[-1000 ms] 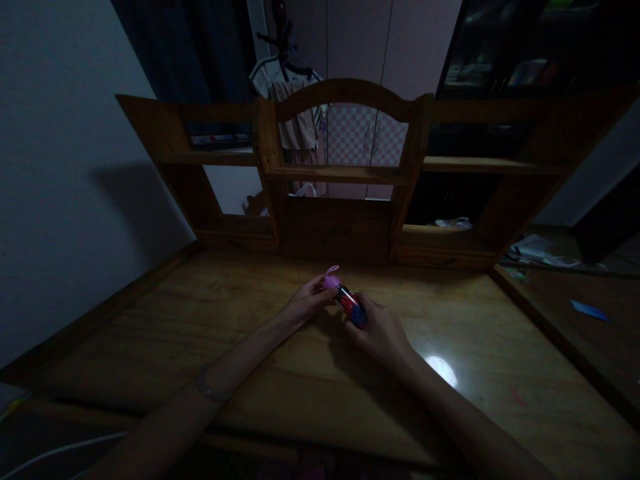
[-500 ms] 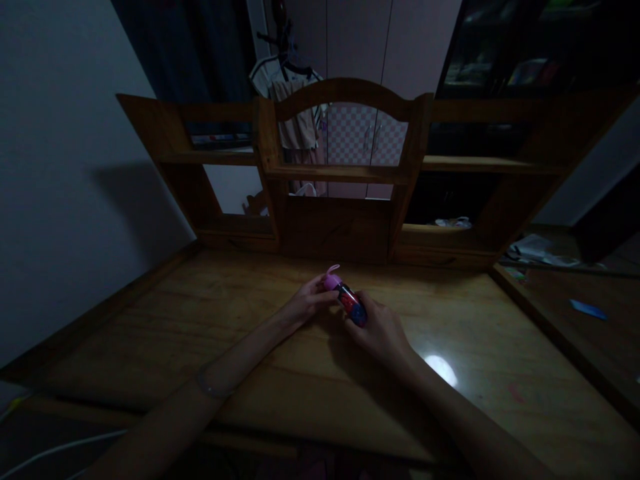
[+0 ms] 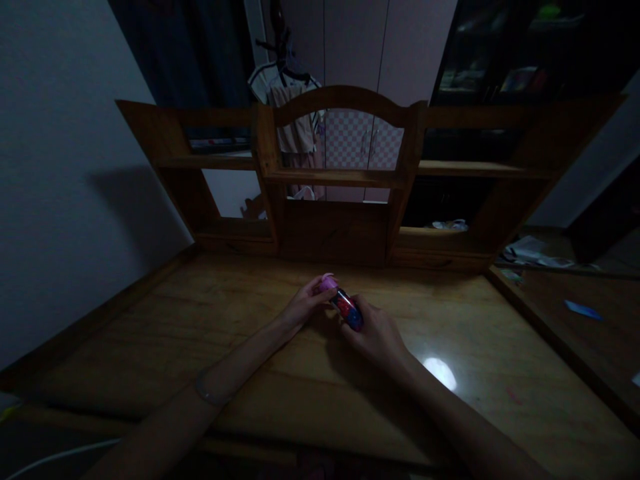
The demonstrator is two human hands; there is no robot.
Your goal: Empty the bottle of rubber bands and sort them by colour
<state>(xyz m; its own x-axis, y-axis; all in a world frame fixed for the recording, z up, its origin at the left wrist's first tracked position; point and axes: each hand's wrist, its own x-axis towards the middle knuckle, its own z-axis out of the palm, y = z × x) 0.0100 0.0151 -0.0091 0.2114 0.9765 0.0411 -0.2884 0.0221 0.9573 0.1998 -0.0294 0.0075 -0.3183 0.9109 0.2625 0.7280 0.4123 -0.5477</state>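
Note:
A small bottle [image 3: 347, 308] with a dark body, red and blue markings and a pink cap [image 3: 328, 283] lies tilted between my hands, its cap end pointing up and to the left. My left hand [image 3: 306, 301] pinches the cap, thumb on the near side. Wrapped around the lower body is my right hand [image 3: 376, 331], whose fingers hide part of the base. A thin loop sticks out at the cap's top. Both hands are just over the wooden desk [image 3: 240, 300]; the dim light hides whether the bottle touches it.
A wooden shelf unit [image 3: 335, 177] with open compartments stands along the desk's back edge. A wall [image 3: 65, 200] rises at the left. On a lower surface to the right lies a blue flat item [image 3: 583, 310]. A bright reflection shows near my right forearm.
The cap's loop, upright before, now lies lower against the cap as my left fingers close around it. The bottle and both hands sit slightly further left. The view has shifted a little.

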